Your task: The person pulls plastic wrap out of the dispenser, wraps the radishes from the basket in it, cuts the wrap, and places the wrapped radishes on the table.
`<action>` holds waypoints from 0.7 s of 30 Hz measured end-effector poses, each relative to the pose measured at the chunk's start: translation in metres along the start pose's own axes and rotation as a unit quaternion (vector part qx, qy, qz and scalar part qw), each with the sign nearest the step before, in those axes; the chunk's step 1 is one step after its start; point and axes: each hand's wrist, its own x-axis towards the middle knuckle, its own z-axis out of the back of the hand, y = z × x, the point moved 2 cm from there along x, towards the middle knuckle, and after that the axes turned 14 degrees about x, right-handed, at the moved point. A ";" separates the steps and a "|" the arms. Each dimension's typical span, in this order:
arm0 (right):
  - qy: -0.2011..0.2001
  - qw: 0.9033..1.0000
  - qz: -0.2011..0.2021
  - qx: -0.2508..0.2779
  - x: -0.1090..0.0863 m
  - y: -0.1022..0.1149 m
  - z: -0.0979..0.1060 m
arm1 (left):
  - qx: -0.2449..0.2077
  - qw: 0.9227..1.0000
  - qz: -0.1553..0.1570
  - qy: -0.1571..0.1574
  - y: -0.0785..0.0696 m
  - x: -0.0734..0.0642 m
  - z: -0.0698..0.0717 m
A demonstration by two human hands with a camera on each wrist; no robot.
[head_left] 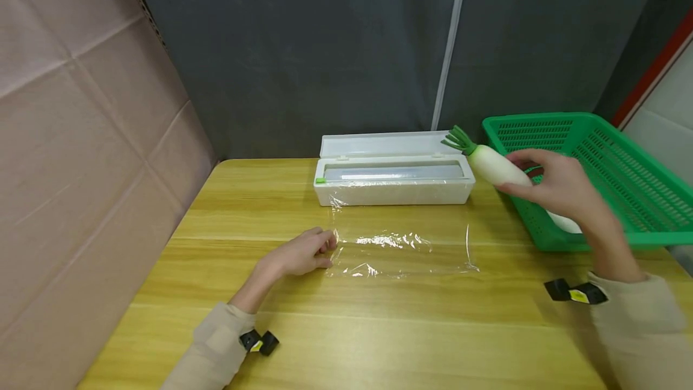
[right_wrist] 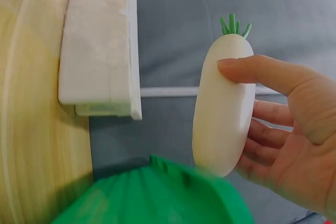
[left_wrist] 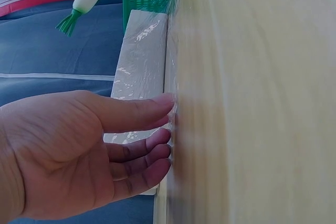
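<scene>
My right hand (head_left: 560, 185) grips a white radish (head_left: 495, 164) with short green stalks, raised over the near-left rim of the green basket (head_left: 533, 215). In the right wrist view the thumb lies across the radish (right_wrist: 223, 114) and the fingers curl behind it. My left hand (head_left: 303, 251) rests at the left edge of a clear sheet of cling film (head_left: 390, 239) spread on the table. The left wrist view shows its thumb and fingers (left_wrist: 149, 174) loosely bent, fingertips right at the tabletop. The film runs back to a white cling film dispenser (head_left: 395, 193) with its lid raised.
Another white radish (head_left: 565, 222) lies in the basket, partly hidden by the right wrist. A green slider (head_left: 320, 180) sits at the left end of the dispenser's cutter rail. Behind the wooden table (head_left: 379, 330) hangs a dark grey curtain (head_left: 303, 53).
</scene>
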 end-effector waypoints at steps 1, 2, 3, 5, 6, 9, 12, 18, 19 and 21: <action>0.003 1.000 0.007 0.002 0.001 0.002 -0.003 | -0.001 1.000 0.000 0.000 0.000 0.000 0.000; 0.006 1.000 0.012 0.003 0.001 0.004 -0.006 | -0.002 1.000 0.000 0.000 0.000 0.000 0.000; 0.011 1.000 0.018 0.003 0.002 0.006 -0.009 | -0.003 1.000 0.000 0.001 0.000 0.000 -0.001; 0.020 0.999 0.036 0.001 0.003 0.010 -0.016 | -0.002 1.000 -0.001 0.000 0.001 0.000 -0.001; 0.025 0.999 0.046 0.000 0.003 0.012 -0.019 | -0.003 1.000 -0.001 0.000 0.001 0.000 -0.001; 0.038 0.996 0.076 -0.008 0.004 0.017 -0.030 | -0.004 1.000 0.000 -0.002 0.002 0.000 -0.001; 0.053 0.994 0.091 -0.011 0.005 0.022 -0.040 | -0.005 1.000 0.001 -0.003 0.002 0.000 -0.001; 0.076 0.991 0.113 0.002 0.008 0.024 -0.054 | -0.009 1.000 0.000 -0.002 0.002 0.001 -0.001; 0.078 0.990 0.117 0.005 0.009 0.024 -0.055 | -0.010 1.000 0.001 -0.002 0.002 0.001 -0.001; 0.083 0.989 0.122 0.009 0.009 0.025 -0.059 | -0.011 1.000 0.003 -0.001 0.002 0.001 -0.002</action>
